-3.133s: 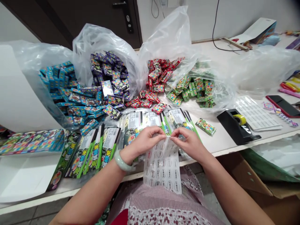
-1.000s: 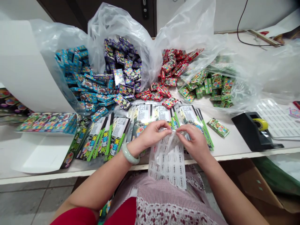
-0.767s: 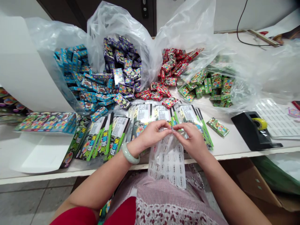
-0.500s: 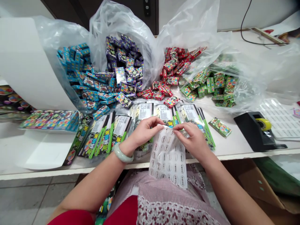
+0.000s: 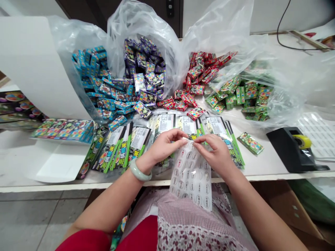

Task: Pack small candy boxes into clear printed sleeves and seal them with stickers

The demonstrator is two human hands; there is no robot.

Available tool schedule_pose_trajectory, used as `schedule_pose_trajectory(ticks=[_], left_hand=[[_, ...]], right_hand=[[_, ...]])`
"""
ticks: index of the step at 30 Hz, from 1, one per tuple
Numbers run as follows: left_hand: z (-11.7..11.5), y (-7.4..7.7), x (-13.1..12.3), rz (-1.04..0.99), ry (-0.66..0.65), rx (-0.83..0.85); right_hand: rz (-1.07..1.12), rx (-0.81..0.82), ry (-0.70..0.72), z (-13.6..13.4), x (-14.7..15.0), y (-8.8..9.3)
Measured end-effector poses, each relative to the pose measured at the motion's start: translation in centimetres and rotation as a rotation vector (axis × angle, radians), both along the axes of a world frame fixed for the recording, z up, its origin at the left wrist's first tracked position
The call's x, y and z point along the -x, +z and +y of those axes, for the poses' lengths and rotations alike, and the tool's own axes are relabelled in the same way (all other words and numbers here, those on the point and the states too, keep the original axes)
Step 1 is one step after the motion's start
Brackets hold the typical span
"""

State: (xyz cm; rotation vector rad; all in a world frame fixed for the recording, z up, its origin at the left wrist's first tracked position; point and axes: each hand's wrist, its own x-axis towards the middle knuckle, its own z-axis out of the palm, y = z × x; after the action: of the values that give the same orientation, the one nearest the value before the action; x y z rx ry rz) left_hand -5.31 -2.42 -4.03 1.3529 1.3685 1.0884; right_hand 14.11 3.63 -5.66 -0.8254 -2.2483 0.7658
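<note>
The clear sheet (image 5: 190, 181) was printed with rows of white circles; the apron (image 5: 183, 226) was patterned in pink check and maroon florals; the small boxes (image 5: 142, 83) were coloured blue, purple, red and green.

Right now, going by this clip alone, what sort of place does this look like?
Probably a small packing workspace: a bench holds plastic bags of small coloured boxes heaped by colour, a black tape dispenser stands nearby, and the left hand and right hand pinch a sheet of round labels.

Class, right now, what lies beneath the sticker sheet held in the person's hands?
The sticker sheet hangs over the table edge, above a checked floral apron; the stickers and hands cover exactly what lies directly behind it.
</note>
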Motion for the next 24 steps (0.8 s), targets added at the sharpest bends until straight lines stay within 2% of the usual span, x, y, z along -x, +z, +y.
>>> schedule_pose_trajectory(ticks=[6,12,18,24], left_hand=[[-0.3,0.0,0.2,0.07,0.052,-0.004],[-0.1,-0.3,0.0,-0.085,0.084,0.08],[-0.2,-0.1,-0.4,-0.033,0.075,0.065],[-0.2,0.1,-0.7,-0.065,0.028,0.054]], right_hand=[[-0.006,-0.006,-0.004,-0.3,0.2,0.1],[-0.013,-0.051,-0.015,-0.4,0.0,0.1],[0.007,-0.073,0.003,-0.4,0.3,0.3],[0.048,-0.086,0.009,-0.4,0.8,0.7]])
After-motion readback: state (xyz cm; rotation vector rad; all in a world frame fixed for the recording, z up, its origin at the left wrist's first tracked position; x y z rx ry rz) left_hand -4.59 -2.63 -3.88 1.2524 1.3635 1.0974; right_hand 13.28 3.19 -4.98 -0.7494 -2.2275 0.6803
